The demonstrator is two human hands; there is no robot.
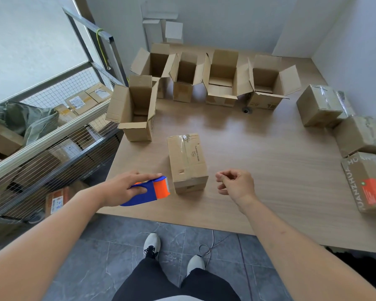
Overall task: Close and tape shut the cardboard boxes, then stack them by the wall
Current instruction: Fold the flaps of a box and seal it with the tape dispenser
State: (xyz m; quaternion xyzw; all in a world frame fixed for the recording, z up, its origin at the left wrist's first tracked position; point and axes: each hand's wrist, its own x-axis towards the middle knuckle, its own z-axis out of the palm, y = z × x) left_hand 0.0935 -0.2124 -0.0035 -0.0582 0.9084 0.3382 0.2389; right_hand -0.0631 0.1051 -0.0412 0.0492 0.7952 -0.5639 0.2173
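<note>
Left hand (122,187) gripping blue-orange tape dispenser (150,191), taped box (187,161) just beside, right hand (237,183) loosely curled, holding nothing

Five open cardboard boxes stand on the table: one at the left (135,109) and four in a back row (152,61) (185,77) (221,79) (267,83). Four closed boxes: one taped box (187,161) near the front edge and three at the right (319,105) (358,135) (367,183). One blue and orange tape dispenser (149,191). Two hands (119,187) (237,183). Two white shoes (151,244) (195,262)
</note>
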